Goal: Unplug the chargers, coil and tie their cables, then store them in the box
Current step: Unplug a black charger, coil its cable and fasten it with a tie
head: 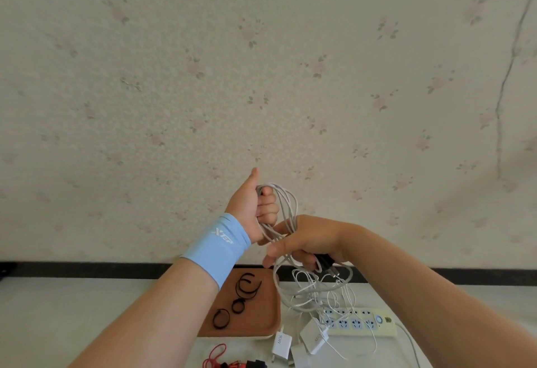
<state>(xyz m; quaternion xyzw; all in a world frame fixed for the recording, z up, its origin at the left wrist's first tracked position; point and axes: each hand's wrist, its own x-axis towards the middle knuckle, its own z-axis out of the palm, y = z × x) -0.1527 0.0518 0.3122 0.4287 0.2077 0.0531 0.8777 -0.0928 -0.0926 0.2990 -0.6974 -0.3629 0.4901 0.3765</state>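
My left hand (pixel 255 207), with a blue wristband, is raised in front of the wall and grips several loops of a white cable (pixel 286 207), thumb pointing up. Just below it my right hand (pixel 302 244) holds the lower part of the same cable together with a black charger plug (pixel 327 263). More white cable hangs down in loose loops to the table. White chargers (pixel 282 344) (pixel 313 338) lie unplugged beside a cream power strip (pixel 360 322). A brown tray (pixel 261 309) holds several black cable ties (pixel 247 287).
A red cable (pixel 215 357) and red-black connectors lie at the table's near edge. The power strip's own cord (pixel 409 344) runs off to the right. A black skirting band runs along the foot of the flowered wall.
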